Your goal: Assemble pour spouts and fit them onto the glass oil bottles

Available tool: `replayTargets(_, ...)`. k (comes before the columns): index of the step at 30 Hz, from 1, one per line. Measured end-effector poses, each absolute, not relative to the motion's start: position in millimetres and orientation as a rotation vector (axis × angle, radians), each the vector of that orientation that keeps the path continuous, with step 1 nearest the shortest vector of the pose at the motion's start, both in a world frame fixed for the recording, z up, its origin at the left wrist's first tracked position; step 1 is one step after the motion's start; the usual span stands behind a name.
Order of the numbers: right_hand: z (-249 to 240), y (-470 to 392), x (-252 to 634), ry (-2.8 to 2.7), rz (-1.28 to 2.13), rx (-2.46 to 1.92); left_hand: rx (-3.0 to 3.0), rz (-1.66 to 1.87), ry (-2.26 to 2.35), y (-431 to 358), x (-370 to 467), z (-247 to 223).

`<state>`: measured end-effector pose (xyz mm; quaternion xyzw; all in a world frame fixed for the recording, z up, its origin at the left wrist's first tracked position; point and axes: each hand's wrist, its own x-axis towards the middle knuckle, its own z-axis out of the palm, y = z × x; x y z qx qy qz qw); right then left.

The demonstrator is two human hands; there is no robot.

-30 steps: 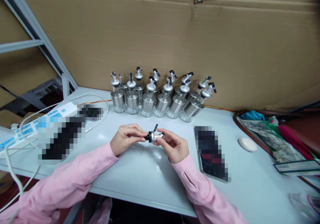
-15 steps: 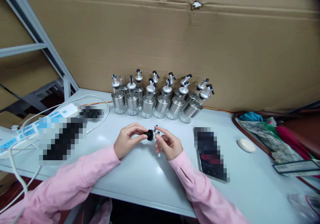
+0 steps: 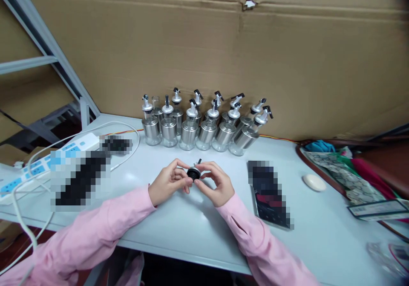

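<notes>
Between my two hands is a pour spout (image 3: 193, 174) with a black ribbed stopper, a silver collar and a small black flip lever. Its ribbed end faces me and tilts down. My left hand (image 3: 167, 183) grips it from the left with thumb and fingertips. From the other side, my right hand (image 3: 219, 185) pinches it between thumb and index finger. Beyond my hands stand several glass oil bottles (image 3: 189, 131) with steel sleeves, most of them topped by similar spouts. One bottle (image 3: 156, 103) at the back left has a bare neck.
On the left lie a white power strip (image 3: 86, 142), looping white cables and dark blurred-out items. To the right are a dark phone-like device (image 3: 271, 215), a white oval object (image 3: 314, 182) and a brown bag (image 3: 380, 158) with cloths. A cardboard wall (image 3: 204, 43) rises behind the bottles.
The spout has turned from lying sideways to showing its ribbed end toward me. My right fingers have shifted from the lever end to the collar and stopper.
</notes>
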<state>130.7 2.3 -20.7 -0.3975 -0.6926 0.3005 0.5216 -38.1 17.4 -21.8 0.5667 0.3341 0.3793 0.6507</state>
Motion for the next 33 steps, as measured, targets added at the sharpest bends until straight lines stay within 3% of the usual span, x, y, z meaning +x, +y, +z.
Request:
replayTargets(16, -21.6, -1.2, 127.4, -1.582, 0.919, -0.926, 1.942, 0.802, 0.828, 18.2, -48.5, -19.9)
replayTargets(33, -22.1, -2.9, 126.4, -1.593, 0.921, -0.861, 2.155, 0.762, 0.878, 19.3, -50.0, -19.5)
